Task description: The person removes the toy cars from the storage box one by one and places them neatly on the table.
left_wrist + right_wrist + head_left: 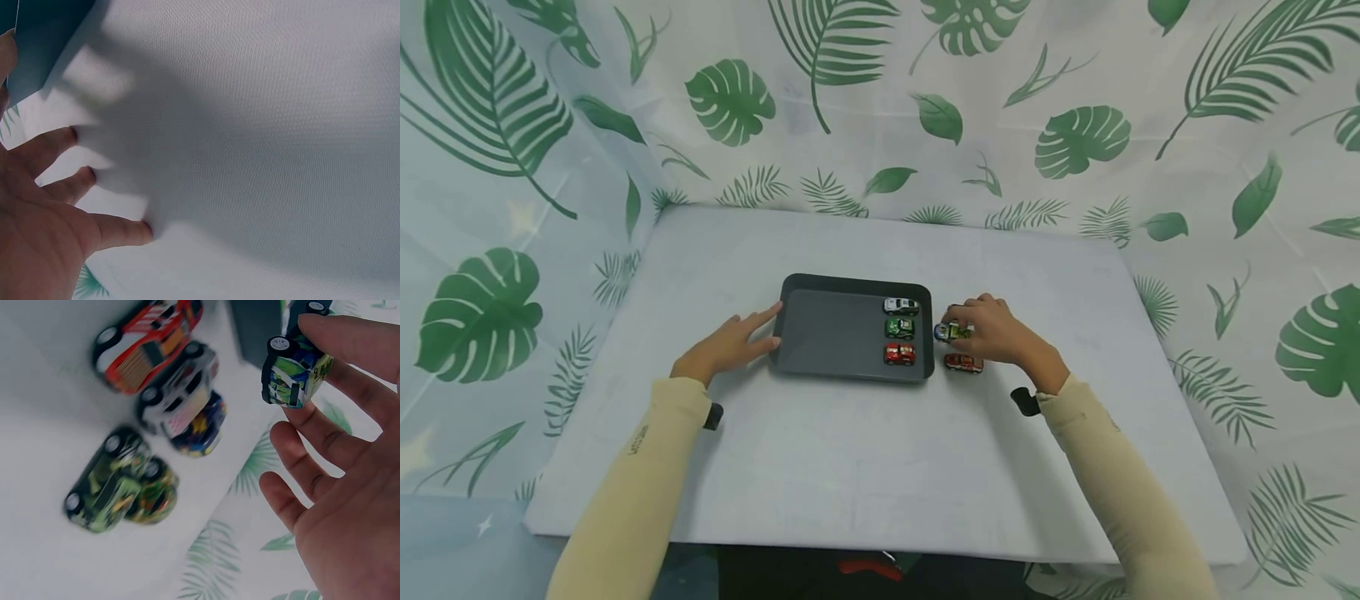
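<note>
My right hand (pixel 996 329) pinches a green-and-blue toy car (pixel 294 378) between thumb and fingers, just outside the tray's right edge. In the right wrist view, a red toy car (pixel 150 344), a silver one (pixel 178 394), a blue-and-yellow one (pixel 203 428) and camouflage-green ones (pixel 103 487) stand on the table beside it. With fingers spread, my left hand (pixel 726 346) touches the left rim of the dark grey tray (pixel 831 333). Along the tray's right side sit a white car (pixel 900 306), a green car (pixel 899 327) and a red car (pixel 899 354).
The tray lies on a white-covered table (pixel 850 467). Leaf-patterned cloth (pixel 865 100) hangs behind and at both sides. Below the table's front edge a red item (pixel 871 568) shows, too partly hidden to name.
</note>
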`<action>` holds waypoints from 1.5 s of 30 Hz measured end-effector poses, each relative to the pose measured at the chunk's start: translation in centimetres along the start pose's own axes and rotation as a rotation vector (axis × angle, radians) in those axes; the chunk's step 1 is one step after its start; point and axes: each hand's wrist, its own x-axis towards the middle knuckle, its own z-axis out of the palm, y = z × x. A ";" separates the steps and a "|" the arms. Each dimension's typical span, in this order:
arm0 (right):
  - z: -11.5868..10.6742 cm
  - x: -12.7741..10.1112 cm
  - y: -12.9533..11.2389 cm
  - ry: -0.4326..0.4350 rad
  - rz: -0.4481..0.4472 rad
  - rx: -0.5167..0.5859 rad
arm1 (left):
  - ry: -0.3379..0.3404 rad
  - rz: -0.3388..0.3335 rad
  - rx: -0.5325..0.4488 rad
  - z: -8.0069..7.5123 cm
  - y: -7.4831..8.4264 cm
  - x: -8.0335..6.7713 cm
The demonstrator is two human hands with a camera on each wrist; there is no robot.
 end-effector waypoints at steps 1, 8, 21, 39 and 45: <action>-0.1 -0.3 0.2 -0.001 0.005 0.004 | 0.000 0.001 -0.003 0.0 0.0 0.0; 0.0 -2.3 1.6 0.002 0.055 0.023 | 0.002 0.002 -0.005 0.1 0.0 0.0; 0.8 -5.4 3.7 0.026 0.126 0.082 | 0.002 0.012 -0.011 0.0 0.2 -0.2; 1.5 -7.5 5.3 0.039 0.188 0.043 | -0.001 -0.011 -0.007 -0.1 0.3 -0.4; 2.0 -7.7 5.7 0.033 0.199 0.041 | 0.002 -0.012 -0.003 -0.2 0.4 -0.4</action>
